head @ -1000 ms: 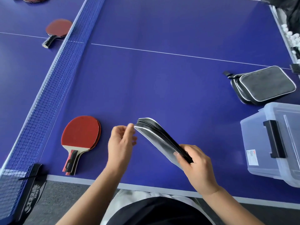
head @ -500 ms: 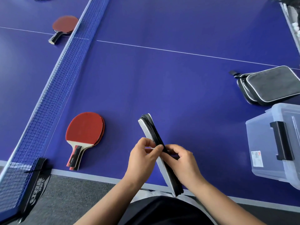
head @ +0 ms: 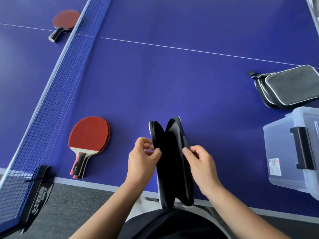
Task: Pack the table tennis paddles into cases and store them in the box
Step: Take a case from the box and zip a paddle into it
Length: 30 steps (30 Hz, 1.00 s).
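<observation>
I hold a black paddle case (head: 170,163) upright over the near table edge, its two halves spread apart and its dark inside showing. My left hand (head: 143,157) pinches the left half's rim; my right hand (head: 200,163) pinches the right half's rim. A stack of red paddles (head: 88,135) lies flat on the blue table to the left of the case, handles toward me. Another red paddle (head: 65,20) lies beyond the net at the far left. A clear plastic box (head: 283,152) with a black latch sits at the right edge.
A pile of grey cases with white piping (head: 291,87) lies on the table behind the box. The blue net (head: 57,87) runs diagonally along the left, with its black clamp (head: 40,190) at the near corner. Grey floor shows below the table edge.
The case was closed and held edge-on, both hands at its zipper. Now it stands unzipped, and my two hands have pulled its halves apart.
</observation>
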Tool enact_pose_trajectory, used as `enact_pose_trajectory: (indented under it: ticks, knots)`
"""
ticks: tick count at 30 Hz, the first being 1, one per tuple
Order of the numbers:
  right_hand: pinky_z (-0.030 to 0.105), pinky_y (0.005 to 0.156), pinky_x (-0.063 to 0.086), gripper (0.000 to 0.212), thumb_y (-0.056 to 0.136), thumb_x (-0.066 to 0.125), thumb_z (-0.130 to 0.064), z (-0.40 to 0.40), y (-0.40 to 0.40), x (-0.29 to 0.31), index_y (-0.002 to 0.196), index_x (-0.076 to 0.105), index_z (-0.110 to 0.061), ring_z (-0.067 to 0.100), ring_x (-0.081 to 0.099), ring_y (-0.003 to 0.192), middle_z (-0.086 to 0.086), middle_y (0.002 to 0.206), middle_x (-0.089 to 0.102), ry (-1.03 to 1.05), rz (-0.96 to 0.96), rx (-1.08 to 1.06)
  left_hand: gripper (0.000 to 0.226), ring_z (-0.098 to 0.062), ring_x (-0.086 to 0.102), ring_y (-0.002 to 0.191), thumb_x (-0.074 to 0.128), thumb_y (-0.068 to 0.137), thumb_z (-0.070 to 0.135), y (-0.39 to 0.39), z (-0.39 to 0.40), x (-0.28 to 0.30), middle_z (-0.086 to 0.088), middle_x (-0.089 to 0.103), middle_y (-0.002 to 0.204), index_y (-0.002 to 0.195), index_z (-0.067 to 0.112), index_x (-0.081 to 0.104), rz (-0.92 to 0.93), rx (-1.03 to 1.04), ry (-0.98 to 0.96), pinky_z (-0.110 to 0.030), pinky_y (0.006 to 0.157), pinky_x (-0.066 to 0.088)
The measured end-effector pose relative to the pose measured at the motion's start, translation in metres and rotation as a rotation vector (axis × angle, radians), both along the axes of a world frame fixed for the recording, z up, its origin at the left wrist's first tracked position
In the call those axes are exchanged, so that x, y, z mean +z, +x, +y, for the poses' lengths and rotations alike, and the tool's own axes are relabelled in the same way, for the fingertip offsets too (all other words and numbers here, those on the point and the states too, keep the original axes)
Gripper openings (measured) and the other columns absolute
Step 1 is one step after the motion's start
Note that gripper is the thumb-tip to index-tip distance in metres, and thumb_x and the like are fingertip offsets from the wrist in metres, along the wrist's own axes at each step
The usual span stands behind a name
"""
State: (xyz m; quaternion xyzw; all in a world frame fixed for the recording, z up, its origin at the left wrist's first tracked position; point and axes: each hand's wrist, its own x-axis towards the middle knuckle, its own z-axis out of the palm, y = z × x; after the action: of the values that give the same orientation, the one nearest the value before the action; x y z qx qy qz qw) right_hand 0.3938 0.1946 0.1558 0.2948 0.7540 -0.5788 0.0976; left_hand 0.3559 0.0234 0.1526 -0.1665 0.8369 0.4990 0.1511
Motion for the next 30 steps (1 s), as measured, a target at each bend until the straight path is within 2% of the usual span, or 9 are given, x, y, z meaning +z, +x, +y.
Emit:
enact_pose_trajectory:
  ticks: [5,8,10,13,15,18,22,26,30]
  knots:
    - [0.019,0.059,0.042,0.012,0.095,0.058,-0.032,0.033,-0.001,-0.013,0.086,0.063,-0.025,0.001,0.054,0.062,-0.010,0.073,0.063,0.202,0.050,-0.065,0.022,0.010,0.062,0.075,0.070,0.082,0.022,0.000,-0.031,-0.013,0.019,0.067,0.091,0.096,0.034,0.058,0.028,0.070,-0.093,-0.012,0.063,0.043]
    - [0.014,0.070,0.044,0.007,0.096,0.057,-0.031,0.055,0.006,-0.022,0.100,0.063,-0.032,-0.010,0.059,0.082,-0.019,0.088,0.067,0.281,0.044,-0.057,0.045,0.006,0.064,0.076,0.074,0.077,0.016,0.007,-0.051,-0.029,0.019,0.065,0.096,0.111,0.039,0.056,-0.055,0.029,-0.128,-0.022,0.067,0.049]
    - [0.006,0.066,0.040,0.010,0.097,0.056,-0.028,0.067,0.012,-0.032,0.105,0.060,-0.032,-0.014,0.058,0.081,-0.022,0.088,0.064,0.319,0.011,-0.051,0.065,-0.003,0.066,0.084,0.072,0.075,0.008,0.014,-0.061,-0.043,0.017,0.064,0.100,0.125,0.043,0.050,-0.104,-0.029,-0.134,-0.025,0.070,0.047]
    - [0.017,0.069,0.042,0.024,0.095,0.057,-0.025,0.079,0.018,-0.051,0.118,0.060,-0.019,0.003,0.059,0.082,-0.015,0.095,0.065,0.373,-0.063,-0.062,0.075,-0.014,0.063,0.093,0.069,0.076,0.002,0.011,-0.071,-0.061,0.013,0.065,0.099,0.135,0.040,0.045,-0.111,-0.074,-0.156,-0.031,0.077,0.045]
    - [0.024,0.079,0.039,0.040,0.096,0.058,-0.022,0.082,0.020,-0.064,0.135,0.054,-0.013,0.017,0.058,0.098,-0.005,0.111,0.063,0.398,-0.101,-0.052,0.074,-0.016,0.061,0.096,0.068,0.077,0.001,0.003,-0.074,-0.072,0.014,0.064,0.098,0.136,0.039,0.046,-0.111,-0.084,-0.168,-0.033,0.079,0.043]
    - [0.030,0.087,0.041,0.049,0.097,0.058,-0.020,0.083,0.024,-0.083,0.143,0.045,-0.010,0.029,0.054,0.119,0.009,0.133,0.058,0.412,-0.160,-0.041,0.073,-0.019,0.060,0.100,0.065,0.078,0.000,-0.009,-0.076,-0.085,0.008,0.065,0.102,0.137,0.038,0.045,-0.088,-0.114,-0.197,-0.032,0.079,0.041]
    - [0.039,0.105,0.037,0.064,0.094,0.063,-0.027,0.085,0.032,-0.107,0.150,0.033,-0.012,0.029,0.041,0.135,0.010,0.150,0.042,0.452,-0.248,0.032,0.077,-0.022,0.059,0.109,0.068,0.077,0.002,-0.014,-0.078,-0.102,0.001,0.064,0.116,0.142,0.032,0.041,-0.076,-0.165,-0.240,-0.032,0.084,0.042]
    - [0.036,0.099,0.040,0.076,0.092,0.067,-0.027,0.081,0.037,-0.118,0.153,0.023,-0.016,0.028,0.043,0.129,0.012,0.145,0.039,0.504,-0.228,0.077,0.086,-0.027,0.050,0.123,0.074,0.073,0.005,-0.010,-0.078,-0.116,-0.007,0.054,0.132,0.148,0.025,0.036,-0.057,-0.195,-0.298,-0.038,0.100,0.042]
    - [0.047,0.111,0.036,0.085,0.085,0.074,-0.031,0.076,0.045,-0.127,0.152,0.028,-0.009,0.034,0.030,0.141,0.019,0.155,0.027,0.717,-0.161,0.237,0.085,-0.038,0.035,0.134,0.085,0.071,0.020,0.003,-0.073,-0.124,-0.019,0.039,0.146,0.146,0.016,0.045,0.073,-0.294,-0.519,-0.050,0.109,0.035]
